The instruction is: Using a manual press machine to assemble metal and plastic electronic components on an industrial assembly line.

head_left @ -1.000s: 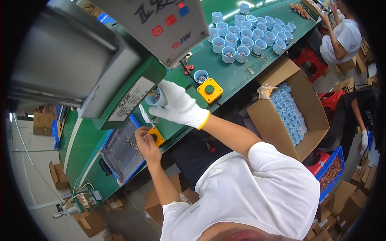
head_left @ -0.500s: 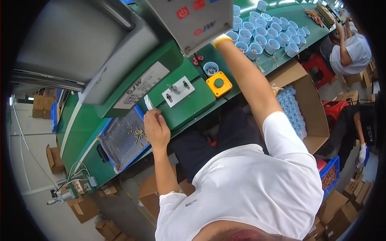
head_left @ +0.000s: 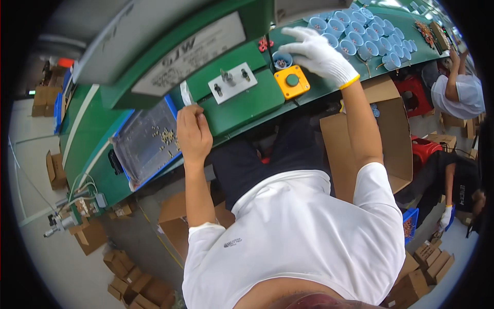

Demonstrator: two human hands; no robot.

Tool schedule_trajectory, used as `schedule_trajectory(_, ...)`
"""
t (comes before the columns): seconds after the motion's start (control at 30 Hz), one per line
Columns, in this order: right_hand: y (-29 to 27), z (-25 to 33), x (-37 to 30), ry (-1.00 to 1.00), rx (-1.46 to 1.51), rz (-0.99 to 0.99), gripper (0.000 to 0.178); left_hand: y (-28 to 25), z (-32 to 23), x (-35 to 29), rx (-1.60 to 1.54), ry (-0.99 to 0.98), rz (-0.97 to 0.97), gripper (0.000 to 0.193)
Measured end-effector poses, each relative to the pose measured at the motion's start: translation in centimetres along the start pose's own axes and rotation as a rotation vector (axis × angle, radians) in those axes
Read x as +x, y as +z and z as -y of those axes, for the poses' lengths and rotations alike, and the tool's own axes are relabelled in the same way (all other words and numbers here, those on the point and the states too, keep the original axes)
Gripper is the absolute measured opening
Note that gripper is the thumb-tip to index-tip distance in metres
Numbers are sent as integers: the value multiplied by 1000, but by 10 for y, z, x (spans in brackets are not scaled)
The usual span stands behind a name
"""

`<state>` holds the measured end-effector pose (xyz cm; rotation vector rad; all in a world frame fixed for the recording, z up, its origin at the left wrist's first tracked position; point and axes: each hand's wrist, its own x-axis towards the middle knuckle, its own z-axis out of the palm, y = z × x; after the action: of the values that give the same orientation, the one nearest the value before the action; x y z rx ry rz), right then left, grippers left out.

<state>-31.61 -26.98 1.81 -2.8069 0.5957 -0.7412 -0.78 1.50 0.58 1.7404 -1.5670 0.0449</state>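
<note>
My bare left hand (head_left: 193, 136) rests at the edge of a blue tray (head_left: 135, 154) of small brass parts. Its fingers pinch a small white tube (head_left: 185, 95) that points up toward the green machine. My right hand (head_left: 319, 54), in a white glove, lies palm down with its fingers spread on the green bench. It sits just right of a small blue cup (head_left: 281, 61) of tiny parts and above a yellow push-button box (head_left: 292, 81). A grey metal fixture plate (head_left: 232, 82) with pins lies between the two hands.
Several light-blue cups (head_left: 363, 36) crowd the bench beyond my right hand. An open cardboard box (head_left: 383, 139) stands by my right side. A co-worker in white (head_left: 458, 95) works at the far right, and more cartons lie on the floor (head_left: 118, 262).
My right hand left the fixture beside my left hand, reached out to the blue cups, and now lies near the small cup. My left hand stayed at the tray with the white tube.
</note>
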Motion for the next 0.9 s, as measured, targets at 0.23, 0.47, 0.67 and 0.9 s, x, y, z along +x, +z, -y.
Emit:
schedule_trajectory(0.23,1,10,-4,28,0,-11,14,0,8,-9,-133,-83,-66,6)
schedule_trajectory(0.47,20,155,24,162,869,-662,34,1,12,-11,-280,-313,-188,9)
schedule_trajectory(0.67,48,186,62,160,733,-632,45,3,19,-16,-302,-335,-218,8)
schedule_trajectory(0.9,62,178,66,110,476,-608,50,0,18,-13,-300,-329,-204,10)
